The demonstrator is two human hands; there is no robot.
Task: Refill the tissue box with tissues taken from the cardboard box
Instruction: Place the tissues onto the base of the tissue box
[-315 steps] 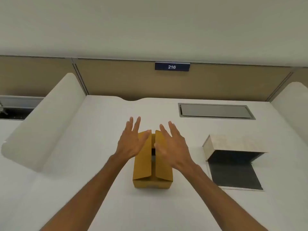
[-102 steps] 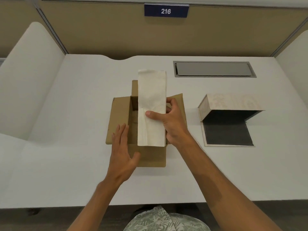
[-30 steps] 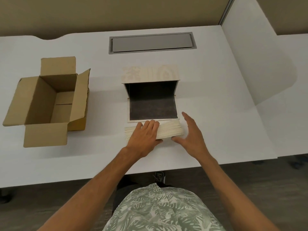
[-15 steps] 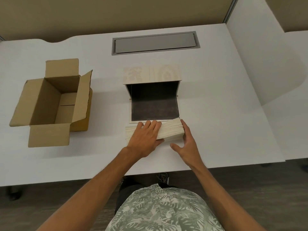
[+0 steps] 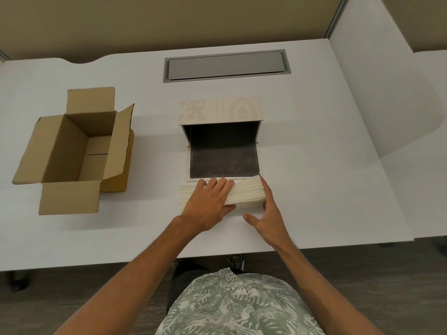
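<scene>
White desk (image 5: 314,189); hands (image 5: 208,206) press tissues (image 5: 246,194).

tissues (image 5: 244,195): cream stack, lying flat under left fingers (image 5: 219,186) | tissue box (image 5: 221,139): pale patterned, open, dark inside, just beyond fingers | cardboard box (image 5: 79,148): brown, flaps open, empty, well left of fingers
</scene>
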